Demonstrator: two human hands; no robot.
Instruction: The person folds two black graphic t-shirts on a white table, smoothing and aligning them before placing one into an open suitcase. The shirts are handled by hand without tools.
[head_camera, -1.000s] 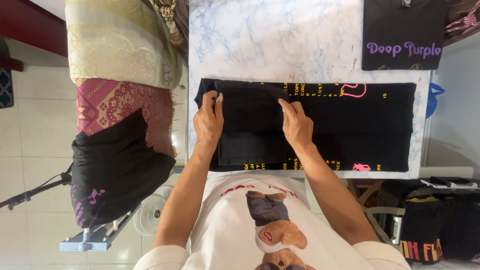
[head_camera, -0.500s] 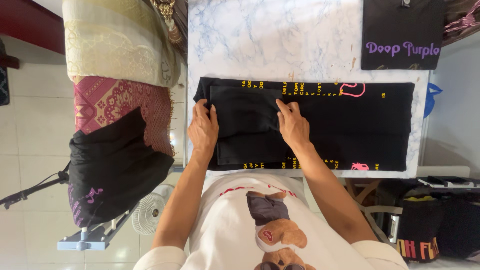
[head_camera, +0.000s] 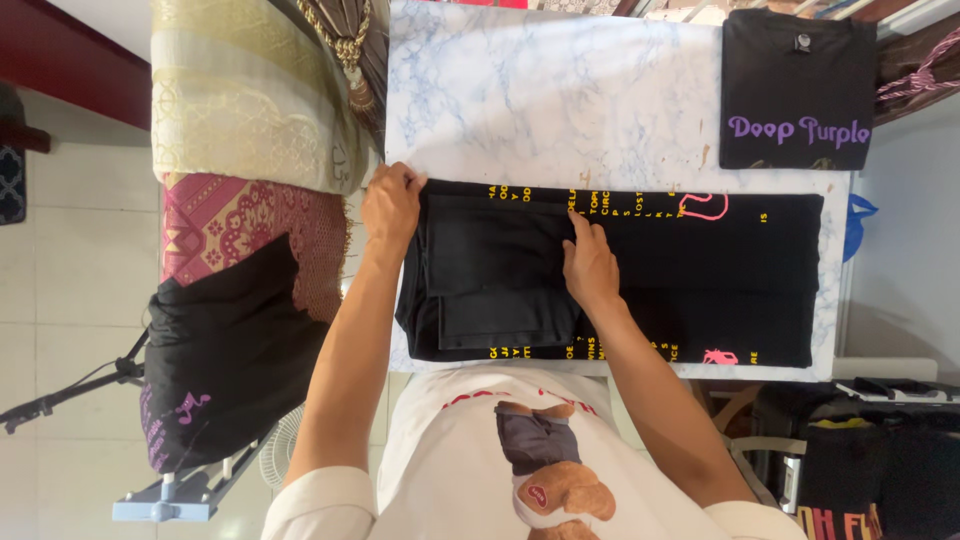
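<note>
We are working a black T-shirt (head_camera: 640, 280) with yellow print, lying flat across the marble-patterned table (head_camera: 560, 100). Our left hand (head_camera: 392, 205) is pinching its far left corner; our right hand (head_camera: 590, 262) is pressing flat on the folded sleeve. Another folded black shirt (head_camera: 797, 90) is lying well apart.
</note>
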